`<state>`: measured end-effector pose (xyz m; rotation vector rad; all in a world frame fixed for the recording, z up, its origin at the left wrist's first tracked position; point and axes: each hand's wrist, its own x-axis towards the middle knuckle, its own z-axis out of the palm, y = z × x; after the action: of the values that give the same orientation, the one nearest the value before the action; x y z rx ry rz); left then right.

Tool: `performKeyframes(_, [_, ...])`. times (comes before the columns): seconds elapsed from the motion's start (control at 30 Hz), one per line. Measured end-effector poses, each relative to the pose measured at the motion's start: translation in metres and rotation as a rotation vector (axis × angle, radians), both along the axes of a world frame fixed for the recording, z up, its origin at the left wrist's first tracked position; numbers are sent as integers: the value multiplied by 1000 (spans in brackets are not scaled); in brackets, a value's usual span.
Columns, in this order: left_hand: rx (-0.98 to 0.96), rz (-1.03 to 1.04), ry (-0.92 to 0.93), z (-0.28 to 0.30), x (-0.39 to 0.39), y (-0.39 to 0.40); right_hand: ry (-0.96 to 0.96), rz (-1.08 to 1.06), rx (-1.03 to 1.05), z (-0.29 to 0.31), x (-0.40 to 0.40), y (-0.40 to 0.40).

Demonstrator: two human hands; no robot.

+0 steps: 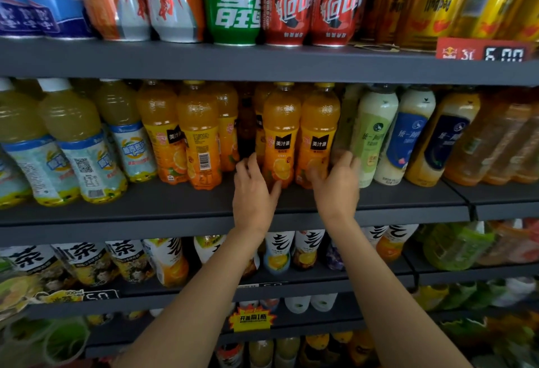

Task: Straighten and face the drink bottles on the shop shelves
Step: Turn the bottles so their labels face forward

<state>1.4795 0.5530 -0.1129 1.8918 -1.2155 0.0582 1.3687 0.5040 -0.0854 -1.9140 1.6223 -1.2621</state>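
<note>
Two orange juice bottles stand side by side at the middle of the grey middle shelf (175,201), black label panels facing out. My left hand (253,190) grips the base of the left orange bottle (281,128), thumb on its front and fingers round its left side. My right hand (335,184) holds the base of the right orange bottle (320,128) in the same way, fingers wrapping its right side. Further left, another orange bottle (198,140) shows its barcode to the front. A dark gap lies between it and the held pair.
Pale yellow drink bottles (70,140) lean at the shelf's left; milk tea bottles (376,134) crowd close to my right hand. Cans (233,3) fill the shelf above, with a price tag (481,50) at its right. Tea bottles (172,259) line the shelf below.
</note>
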Motion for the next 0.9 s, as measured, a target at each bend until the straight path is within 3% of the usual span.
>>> performKeyframes(0.1, [-214, 113, -93, 2, 22, 23, -90, 132, -280, 10, 17, 25])
performKeyframes(0.17, [-312, 218, -56, 6, 41, 36, -20, 298, -362, 14, 41, 34])
performKeyframes(0.23, [-308, 283, 32, 10, 60, 44, 32, 414, -308, 15, 69, 36])
performKeyframes(0.4, [10, 191, 70, 4, 92, 45, 28, 470, 128, 5, 119, 14])
performKeyframes(0.53, [29, 211, 62, -2, 99, 38, 11, 490, 286, -2, 141, -4])
performKeyframes(0.7, [-4, 222, 38, -7, 110, 34, -70, 504, 327, -9, 154, -16])
performKeyframes(0.9, [-38, 213, 22, -11, 112, 31, -24, 311, 87, -22, 158, -7])
